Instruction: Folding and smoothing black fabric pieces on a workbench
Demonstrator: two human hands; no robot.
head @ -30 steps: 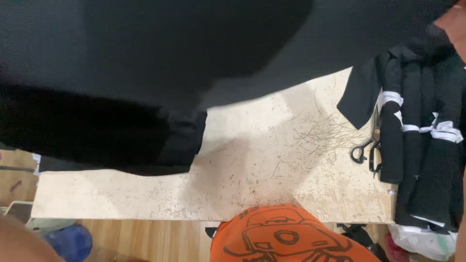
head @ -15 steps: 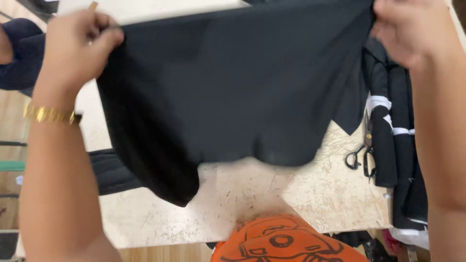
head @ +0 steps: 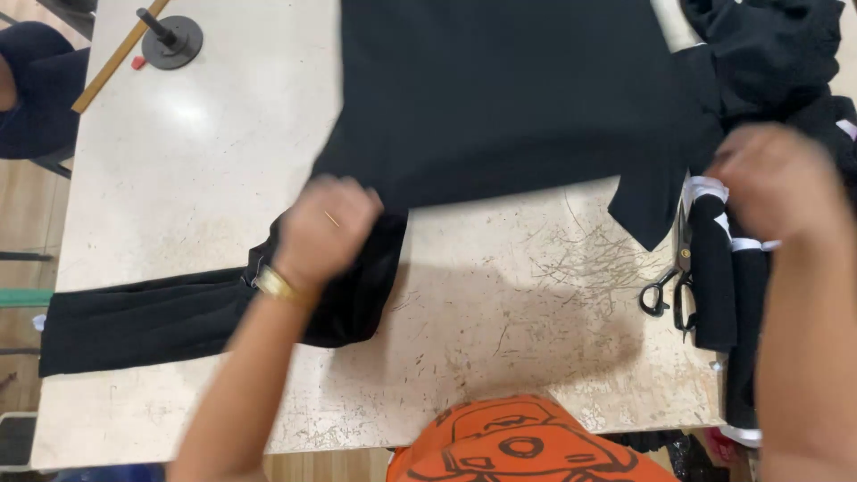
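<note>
Both forearms reach forward. The left hand is curled into a closed fist, knuckles up; the right hand, blurred, looks closed too.

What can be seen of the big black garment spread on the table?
The black garment is plain, matte, soft-looking fabric, lying flat across the far part of the pale worn table and running out of view at the top. Its near edge is straight. The left hand grips its near left corner; the right hand, blurred, is at its right side, contact unclear.
</note>
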